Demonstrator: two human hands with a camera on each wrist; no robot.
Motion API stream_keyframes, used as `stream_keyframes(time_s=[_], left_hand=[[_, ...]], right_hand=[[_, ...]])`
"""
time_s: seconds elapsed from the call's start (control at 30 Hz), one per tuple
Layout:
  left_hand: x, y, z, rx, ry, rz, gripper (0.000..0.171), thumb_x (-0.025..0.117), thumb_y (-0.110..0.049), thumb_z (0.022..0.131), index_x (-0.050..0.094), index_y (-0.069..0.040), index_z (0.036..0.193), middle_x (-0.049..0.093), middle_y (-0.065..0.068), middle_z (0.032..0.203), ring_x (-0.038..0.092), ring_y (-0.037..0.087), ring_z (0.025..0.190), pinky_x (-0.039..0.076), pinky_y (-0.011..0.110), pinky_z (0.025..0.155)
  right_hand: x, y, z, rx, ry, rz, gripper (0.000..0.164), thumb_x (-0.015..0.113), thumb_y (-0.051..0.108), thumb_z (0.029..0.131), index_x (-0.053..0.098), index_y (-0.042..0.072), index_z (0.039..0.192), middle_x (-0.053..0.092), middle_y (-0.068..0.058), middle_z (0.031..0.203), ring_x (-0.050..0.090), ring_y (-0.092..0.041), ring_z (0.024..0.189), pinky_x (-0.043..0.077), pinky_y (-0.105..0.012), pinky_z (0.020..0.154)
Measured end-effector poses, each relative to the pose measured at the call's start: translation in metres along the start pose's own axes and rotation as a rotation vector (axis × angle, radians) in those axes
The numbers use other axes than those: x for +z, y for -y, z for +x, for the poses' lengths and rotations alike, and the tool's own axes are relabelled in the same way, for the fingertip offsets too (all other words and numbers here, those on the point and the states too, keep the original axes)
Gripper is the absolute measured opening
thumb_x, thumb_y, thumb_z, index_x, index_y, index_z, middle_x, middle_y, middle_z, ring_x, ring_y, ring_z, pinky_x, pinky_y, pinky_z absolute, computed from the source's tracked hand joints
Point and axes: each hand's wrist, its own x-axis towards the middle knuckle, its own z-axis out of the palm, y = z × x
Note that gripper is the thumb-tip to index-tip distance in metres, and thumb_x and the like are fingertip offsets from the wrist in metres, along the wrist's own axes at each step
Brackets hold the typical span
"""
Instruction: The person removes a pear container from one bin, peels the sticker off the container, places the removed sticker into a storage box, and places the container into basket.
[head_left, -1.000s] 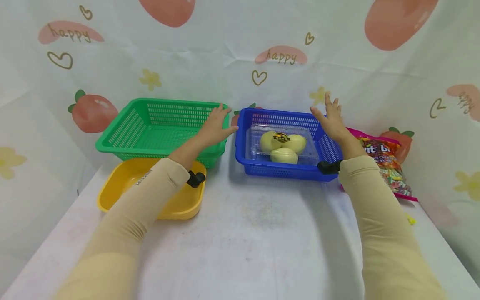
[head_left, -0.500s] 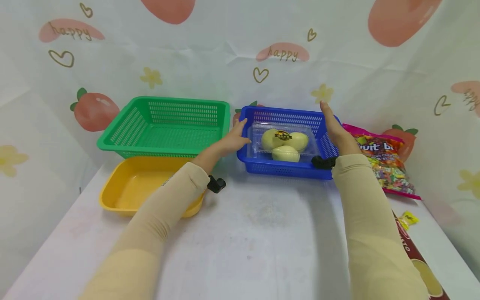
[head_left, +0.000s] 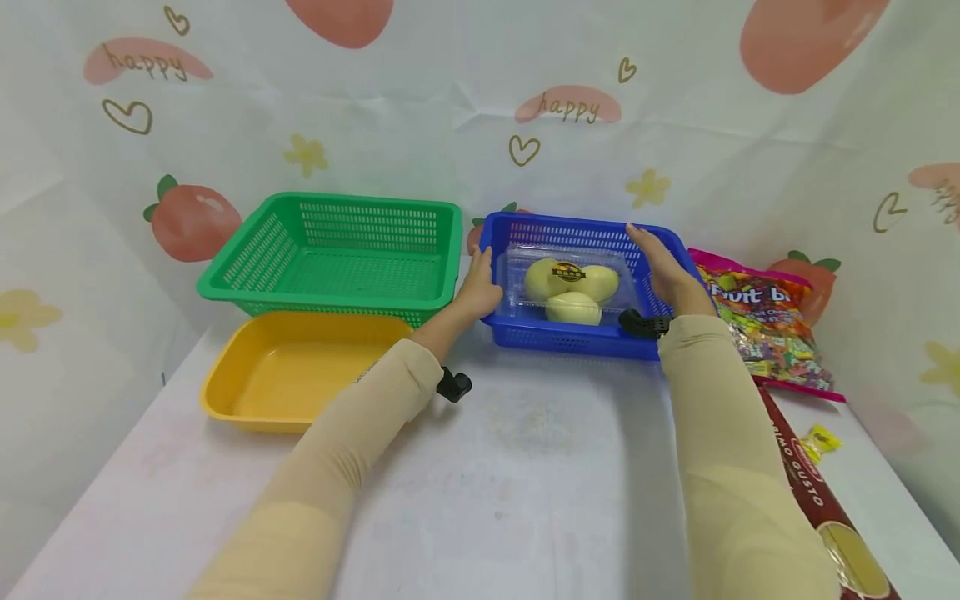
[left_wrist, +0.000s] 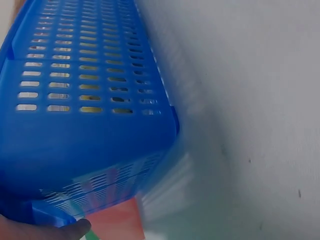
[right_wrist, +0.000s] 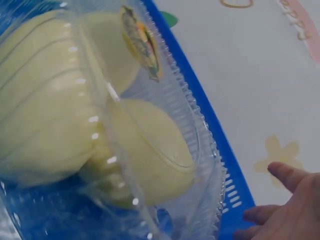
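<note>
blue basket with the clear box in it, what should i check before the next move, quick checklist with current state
1. Left hand at the blue basket's left end: ok
2. Left hand touching the rim: cannot tell
3. Right hand gripping the right end: not ok, fingers outstretched
4. Clear box inside the basket: ok
5. Candy bag apart from the basket: cannot tell, partly hidden
</note>
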Motion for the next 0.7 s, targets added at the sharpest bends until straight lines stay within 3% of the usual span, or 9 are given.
stream_keyframes(time_s=[0.03,0.17,0.27,0.5,0.7], left_hand=[[0.001,0.000,0.000,0.005,-0.010,0.002,0.074,0.039,0.007,0.084,0.005,-0.002,0.149,-0.011,0.013,0.157,0.000,0.029,0.145,0.008,0.040,0.119],[0.002,0.001,-0.001,0.010,-0.024,-0.016,0.073,0.038,0.007,0.084,0.005,0.000,0.149,-0.010,0.011,0.157,-0.001,0.026,0.145,0.006,0.037,0.119],[0.002,0.002,-0.001,0.011,-0.019,-0.033,0.072,0.037,0.007,0.085,0.004,-0.001,0.149,-0.010,0.009,0.158,-0.002,0.025,0.145,0.005,0.037,0.119],[0.001,0.002,-0.002,0.017,-0.028,-0.070,0.071,0.035,0.007,0.085,0.005,-0.002,0.149,-0.008,0.009,0.158,-0.003,0.025,0.145,0.005,0.039,0.119],[0.003,0.004,-0.002,0.011,-0.022,-0.072,0.071,0.035,0.007,0.086,0.004,-0.003,0.149,-0.009,0.007,0.158,-0.004,0.024,0.145,0.005,0.037,0.119]], right_hand=[[0.011,0.015,-0.020,0.038,-0.006,-0.029,0.081,0.033,0.052,0.095,-0.018,0.018,0.148,-0.027,-0.002,0.154,-0.028,-0.025,0.139,-0.015,-0.049,0.115],[0.022,0.023,-0.051,0.063,0.030,-0.028,0.087,0.044,0.046,0.094,-0.016,0.017,0.149,-0.026,-0.005,0.154,-0.025,-0.027,0.141,-0.011,-0.052,0.115],[0.021,0.014,-0.049,0.067,0.057,0.013,0.091,0.055,0.044,0.090,-0.011,0.023,0.150,-0.025,-0.005,0.154,-0.022,-0.028,0.141,-0.008,-0.057,0.114],[0.013,-0.008,-0.026,0.047,0.144,-0.014,0.087,0.055,0.027,0.093,-0.011,0.028,0.149,-0.032,-0.003,0.152,-0.026,-0.034,0.139,-0.008,-0.062,0.111],[0.014,-0.012,-0.025,0.096,0.197,-0.033,0.093,0.055,0.016,0.092,-0.018,0.030,0.147,-0.039,-0.007,0.148,-0.028,-0.037,0.137,-0.006,-0.064,0.110]])
